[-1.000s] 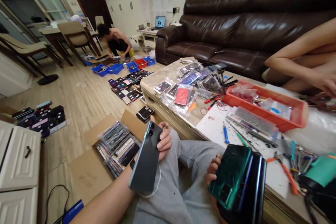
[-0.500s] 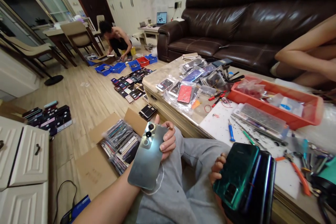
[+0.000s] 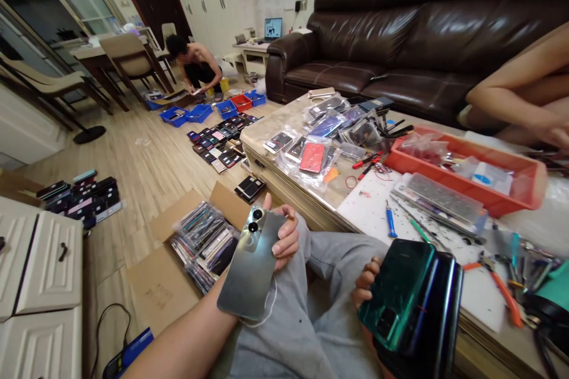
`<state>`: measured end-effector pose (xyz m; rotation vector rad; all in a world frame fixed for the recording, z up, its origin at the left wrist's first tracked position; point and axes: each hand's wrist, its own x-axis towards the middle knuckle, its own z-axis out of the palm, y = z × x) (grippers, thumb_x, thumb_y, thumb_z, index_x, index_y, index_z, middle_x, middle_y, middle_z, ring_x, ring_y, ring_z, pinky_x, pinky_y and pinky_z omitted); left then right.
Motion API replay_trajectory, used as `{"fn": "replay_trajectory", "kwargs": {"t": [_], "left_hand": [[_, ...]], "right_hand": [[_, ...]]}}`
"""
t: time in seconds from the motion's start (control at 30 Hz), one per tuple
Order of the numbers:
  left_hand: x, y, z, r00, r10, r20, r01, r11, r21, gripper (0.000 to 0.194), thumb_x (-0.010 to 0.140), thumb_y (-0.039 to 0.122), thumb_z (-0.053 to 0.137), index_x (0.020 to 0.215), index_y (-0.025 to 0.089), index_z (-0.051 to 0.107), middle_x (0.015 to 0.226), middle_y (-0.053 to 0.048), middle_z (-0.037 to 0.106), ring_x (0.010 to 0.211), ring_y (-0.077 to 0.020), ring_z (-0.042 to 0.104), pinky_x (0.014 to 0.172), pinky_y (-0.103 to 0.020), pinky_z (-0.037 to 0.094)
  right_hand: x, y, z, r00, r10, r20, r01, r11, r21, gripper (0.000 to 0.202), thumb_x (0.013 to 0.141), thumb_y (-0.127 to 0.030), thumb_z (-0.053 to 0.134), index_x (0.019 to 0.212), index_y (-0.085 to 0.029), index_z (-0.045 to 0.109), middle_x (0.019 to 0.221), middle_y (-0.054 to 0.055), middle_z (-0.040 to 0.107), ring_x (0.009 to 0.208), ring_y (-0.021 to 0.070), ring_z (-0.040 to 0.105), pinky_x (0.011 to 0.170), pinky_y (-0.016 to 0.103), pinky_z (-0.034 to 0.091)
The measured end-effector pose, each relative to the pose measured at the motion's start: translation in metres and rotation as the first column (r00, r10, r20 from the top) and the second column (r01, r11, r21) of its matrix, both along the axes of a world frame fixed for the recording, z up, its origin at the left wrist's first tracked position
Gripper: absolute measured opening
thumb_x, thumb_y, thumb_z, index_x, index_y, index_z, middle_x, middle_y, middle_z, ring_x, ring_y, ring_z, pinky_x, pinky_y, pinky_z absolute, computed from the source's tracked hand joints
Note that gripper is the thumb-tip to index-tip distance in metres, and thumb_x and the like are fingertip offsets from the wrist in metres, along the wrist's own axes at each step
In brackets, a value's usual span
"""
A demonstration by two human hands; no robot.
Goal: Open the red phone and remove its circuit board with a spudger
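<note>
My left hand (image 3: 285,237) is closed round a grey-green smartphone (image 3: 251,269), its back with the camera lenses facing up, above my left leg. A thin white cord (image 3: 272,302) hangs beside this phone. On the right, the fingers of my right hand (image 3: 367,284) wrap the edge of a fanned stack of smartphones. The top one is a glossy green phone (image 3: 402,290); darker phones (image 3: 438,302) lie beneath it. My right palm is hidden under the stack. Below my left hand, an open cardboard box (image 3: 155,290) holds many phones in plastic sleeves.
At my right, the low table (image 3: 262,130) bears bagged phones, an orange bin (image 3: 511,207), a blue screwdriver (image 3: 390,220) and pliers (image 3: 498,281). Phones (image 3: 217,148) lie in rows on the floor. One person (image 3: 202,65) crouches by blue bins; another person's arm (image 3: 511,83) shows at right.
My right hand and its stack of phones have shifted slightly left. The left hand keeps nearly the same hold. The crouching person's hands have moved, and the other person's hand has come more into view.
</note>
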<state>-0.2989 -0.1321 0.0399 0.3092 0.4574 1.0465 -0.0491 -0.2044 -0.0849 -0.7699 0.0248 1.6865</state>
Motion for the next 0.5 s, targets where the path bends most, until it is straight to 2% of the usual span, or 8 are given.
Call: {"fn": "replay_trajectory", "kwargs": {"t": [0.17, 0.27, 0.33, 0.5], "left_hand": [[-0.001, -0.001, 0.002, 0.998, 0.014, -0.063, -0.015, 1.000, -0.023, 0.045, 0.103, 0.050, 0.041, 0.082, 0.016, 0.062, 0.059, 0.004, 0.038, 0.041, -0.0056, 0.017, 0.033, -0.019, 0.017], [-0.002, 0.002, -0.003, 0.990, 0.011, -0.140, -0.015, 0.999, -0.028, 0.047, 0.100, 0.056, 0.043, 0.080, 0.018, 0.061, 0.056, 0.004, 0.038, 0.040, -0.0073, 0.019, 0.032, -0.022, 0.016], [-0.004, 0.004, -0.008, 0.980, -0.010, -0.198, 0.003, 0.999, -0.037, 0.049, 0.098, 0.061, 0.043, 0.078, 0.019, 0.060, 0.054, 0.002, 0.040, 0.039, -0.0096, 0.023, 0.030, -0.024, 0.015], [-0.001, 0.008, -0.016, 0.954, -0.006, -0.299, -0.011, 0.998, -0.055, 0.053, 0.093, 0.070, 0.050, 0.070, 0.021, 0.053, 0.052, 0.004, 0.041, 0.037, -0.0085, 0.028, 0.029, -0.022, 0.018]], "right_hand": [[0.000, -0.002, 0.000, 0.999, -0.019, -0.025, 0.019, 1.000, -0.025, 0.026, 0.083, -0.045, 0.075, 0.107, -0.035, 0.075, 0.097, 0.003, 0.077, 0.082, 0.0194, 0.072, 0.059, 0.029, 0.056], [0.000, -0.001, -0.004, 0.997, -0.025, -0.077, 0.021, 0.999, -0.050, 0.027, 0.084, -0.045, 0.074, 0.109, -0.037, 0.075, 0.101, 0.006, 0.078, 0.083, 0.0209, 0.074, 0.060, 0.031, 0.056], [0.000, -0.001, -0.005, 0.996, -0.007, -0.089, 0.007, 1.000, -0.008, 0.025, 0.083, -0.045, 0.074, 0.108, -0.038, 0.076, 0.102, 0.004, 0.078, 0.084, 0.0203, 0.074, 0.061, 0.030, 0.057], [-0.005, -0.012, 0.012, 0.999, 0.033, -0.028, -0.031, 0.997, 0.068, 0.032, 0.080, -0.051, 0.078, 0.107, -0.033, 0.077, 0.108, 0.004, 0.078, 0.092, 0.0208, 0.074, 0.068, 0.031, 0.060]]}}
